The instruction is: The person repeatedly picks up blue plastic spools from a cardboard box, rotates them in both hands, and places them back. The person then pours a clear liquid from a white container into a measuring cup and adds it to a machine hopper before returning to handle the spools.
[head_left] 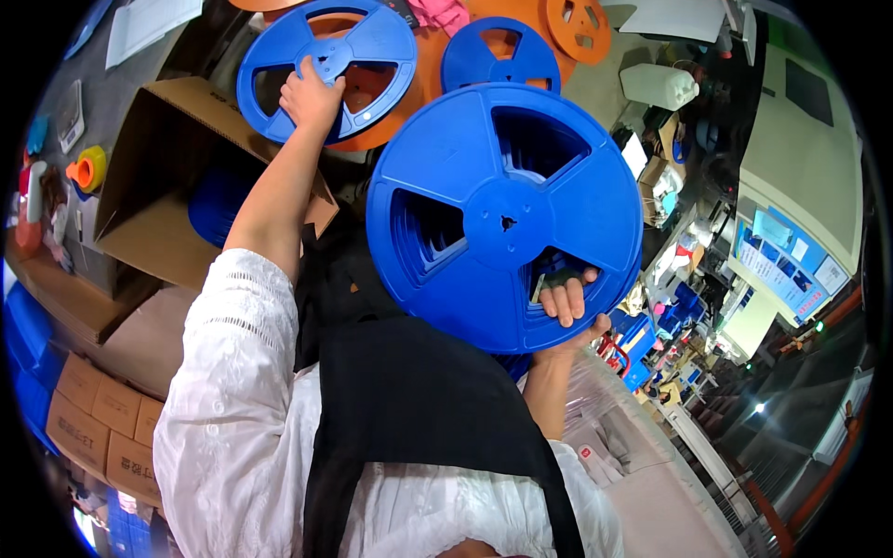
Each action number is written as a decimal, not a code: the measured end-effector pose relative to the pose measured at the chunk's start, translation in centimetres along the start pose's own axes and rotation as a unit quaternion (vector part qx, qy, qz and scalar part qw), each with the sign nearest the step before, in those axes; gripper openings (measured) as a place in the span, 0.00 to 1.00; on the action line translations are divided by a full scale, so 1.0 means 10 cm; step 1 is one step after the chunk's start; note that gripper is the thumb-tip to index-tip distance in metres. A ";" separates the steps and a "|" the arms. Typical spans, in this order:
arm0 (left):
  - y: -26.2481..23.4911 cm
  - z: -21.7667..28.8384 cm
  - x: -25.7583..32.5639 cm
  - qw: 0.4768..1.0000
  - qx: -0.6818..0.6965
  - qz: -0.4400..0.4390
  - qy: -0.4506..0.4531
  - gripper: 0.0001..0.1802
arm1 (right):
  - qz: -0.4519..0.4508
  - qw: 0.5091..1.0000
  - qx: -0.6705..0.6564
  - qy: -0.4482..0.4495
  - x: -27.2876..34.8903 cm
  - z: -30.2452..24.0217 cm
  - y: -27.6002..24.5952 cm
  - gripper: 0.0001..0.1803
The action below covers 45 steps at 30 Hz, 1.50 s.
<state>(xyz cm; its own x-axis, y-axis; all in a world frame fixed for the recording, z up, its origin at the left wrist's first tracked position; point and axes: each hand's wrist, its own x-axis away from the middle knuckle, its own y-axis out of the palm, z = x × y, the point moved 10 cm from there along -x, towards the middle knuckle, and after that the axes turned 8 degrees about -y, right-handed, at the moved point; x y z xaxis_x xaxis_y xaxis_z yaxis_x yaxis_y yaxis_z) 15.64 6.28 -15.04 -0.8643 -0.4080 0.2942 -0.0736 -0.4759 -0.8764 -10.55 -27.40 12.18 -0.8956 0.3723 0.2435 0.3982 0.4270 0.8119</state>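
My right hand grips a thick stack of large blue plastic reels in front of my chest. Its fingers come through the lower window of the top reel, and layered rims show through the other windows. Farther off at the upper left, another blue reel lies over an orange surface. My left hand is closed on that reel beside its hub, with the arm stretched out. A third blue reel sits just beyond the stack, partly hidden by it.
An opened cardboard box with something blue inside stands left of my arm. Orange reels lie at the far side. A white jug is at the right. Sealed cartons are stacked low left; an orange tape roll sits on the left.
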 end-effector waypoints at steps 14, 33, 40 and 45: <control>-0.81 -0.43 0.95 0.981 0.189 -0.022 0.045 0.30 | -0.073 0.990 -0.091 0.078 -0.39 0.22 0.23 0.24; -1.50 0.98 2.81 0.893 0.123 -0.237 0.364 0.33 | -0.089 0.984 0.004 0.154 -0.21 0.52 0.45 0.28; -1.65 0.81 2.76 0.893 0.113 -0.209 0.383 0.29 | -0.101 0.981 0.006 0.165 -0.16 0.64 0.54 0.28; -1.69 0.82 2.60 0.911 0.121 -0.179 0.351 0.27 | -0.131 0.976 0.015 0.174 -0.16 0.70 0.60 0.28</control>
<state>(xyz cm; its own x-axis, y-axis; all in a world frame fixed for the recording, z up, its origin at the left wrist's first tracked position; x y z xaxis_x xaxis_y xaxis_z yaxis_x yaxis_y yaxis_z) -1.49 -2.64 10.56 -0.9179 0.3657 0.1542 -0.3751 -0.6725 -0.6381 -5.37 -19.65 12.92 -0.9785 -0.0544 0.1991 0.1466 0.4962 0.8558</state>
